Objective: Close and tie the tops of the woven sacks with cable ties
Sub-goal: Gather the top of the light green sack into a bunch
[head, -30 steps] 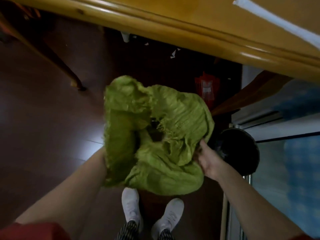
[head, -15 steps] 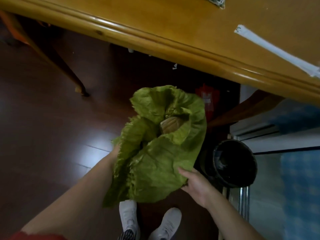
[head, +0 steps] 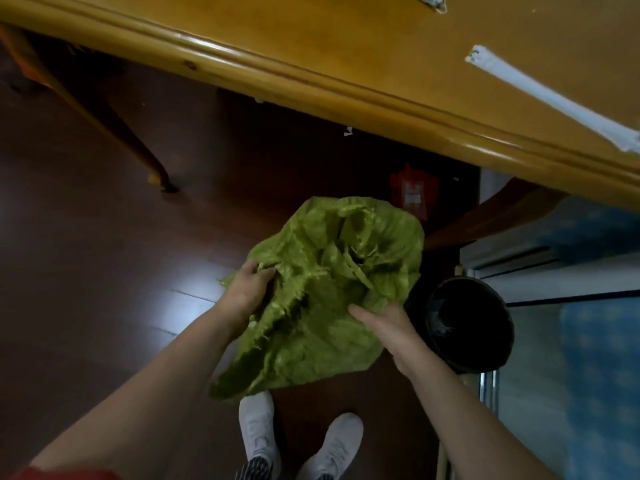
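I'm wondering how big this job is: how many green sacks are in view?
1. The green sack hangs between the left hand, gripping its left edge, and the right hand at its lower right. Others may be out of view.

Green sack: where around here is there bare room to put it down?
Bare floor left, between the table leg and the left hand. Bare tabletop spans its edge to the white strip. Crowded right of the sack: the black bin, and shoes below.

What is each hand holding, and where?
Both hold the green woven sack: left hand grips bunched fabric at its left edge, right hand pinches its right side, thumb on top.
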